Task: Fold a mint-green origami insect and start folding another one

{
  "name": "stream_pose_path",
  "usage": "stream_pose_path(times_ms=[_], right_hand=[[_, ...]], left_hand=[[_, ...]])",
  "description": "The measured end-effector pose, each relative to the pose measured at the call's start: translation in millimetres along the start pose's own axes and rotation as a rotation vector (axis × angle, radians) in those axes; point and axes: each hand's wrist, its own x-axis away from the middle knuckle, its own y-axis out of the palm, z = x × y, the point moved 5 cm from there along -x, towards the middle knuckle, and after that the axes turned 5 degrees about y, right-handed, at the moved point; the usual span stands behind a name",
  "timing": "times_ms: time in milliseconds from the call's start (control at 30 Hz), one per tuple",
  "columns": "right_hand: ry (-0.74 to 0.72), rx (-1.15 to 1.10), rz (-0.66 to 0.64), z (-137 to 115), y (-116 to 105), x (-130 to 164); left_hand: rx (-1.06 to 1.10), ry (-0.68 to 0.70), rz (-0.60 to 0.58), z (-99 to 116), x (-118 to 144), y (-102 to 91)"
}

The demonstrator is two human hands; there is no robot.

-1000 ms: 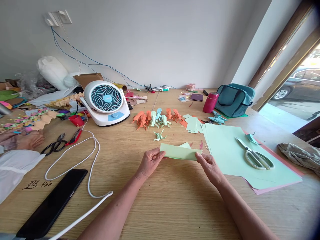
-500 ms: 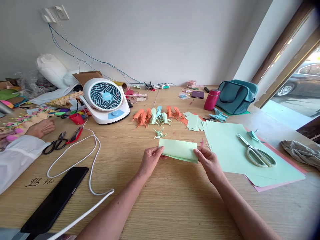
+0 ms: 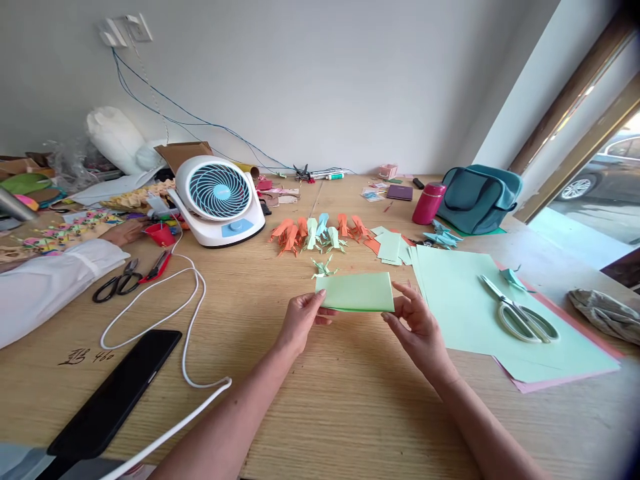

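Observation:
A folded sheet of light green paper (image 3: 355, 291) is held up just above the table in front of me. My left hand (image 3: 303, 317) pinches its left end, thumb on top and fingers beneath. At the right edge is my right hand (image 3: 413, 320), its thumb by the lower corner and the index finger lifted off the sheet; the other fingertips seem to hold the corner. Just beyond the paper lies a small green folded-paper figure (image 3: 324, 267). Behind it stand several orange paper figures (image 3: 289, 235), with green and blue ones among them.
Scissors (image 3: 520, 317) lie on large green sheets (image 3: 450, 287) to the right. Small green cards (image 3: 389, 247), a pink flask (image 3: 429, 203) and a teal bag (image 3: 480, 200) are further back. Leftward are a fan (image 3: 220, 200), white cable (image 3: 193, 320), phone (image 3: 117, 393) and another person's sleeve (image 3: 60, 283).
My right thumb has slid from the paper's top face to its lower corner, and the index finger has lifted. The paper's layers sit closer together. The other person's arm has moved further back.

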Motion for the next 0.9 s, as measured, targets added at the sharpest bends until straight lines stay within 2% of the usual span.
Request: stream_pose_path(times_ms=[133,300,367,433,533,567,633,700,767,900], right_hand=[[-0.129,0.196,0.131,-10,-7,5],[-0.267,0.304,0.152,-20,-9,9],[-0.278,0.347,0.136,-21,-9,9],[-0.288,0.392,0.116,-24,-8,8],[-0.304,0.416,0.118,-29,-8,7],[-0.304,0.41,0.128,-31,-9,7],[-0.294,0.384,0.145,-34,-10,8],[-0.281,0.35,0.156,-38,-11,8],[-0.299,0.313,0.17,-42,-12,10],[-0.412,0.242,0.183,-53,-14,13]], left_hand=[[-0.024,0.024,-0.023,1,2,2.6],[-0.054,0.066,-0.007,0,0,-0.2],[-0.124,0.14,0.021,4,-1,-2.7],[-0.273,0.305,0.081,13,2,-5.8],[-0.573,0.718,0.198,38,19,-5.2],[-0.663,0.871,0.202,46,28,-1.5],[-0.807,1.106,0.101,56,43,10.7],[-0.942,1.213,-0.062,58,54,24.1],[-1.068,1.241,-0.153,57,58,33.7],[-1.24,1.251,-0.206,52,57,43.0]])
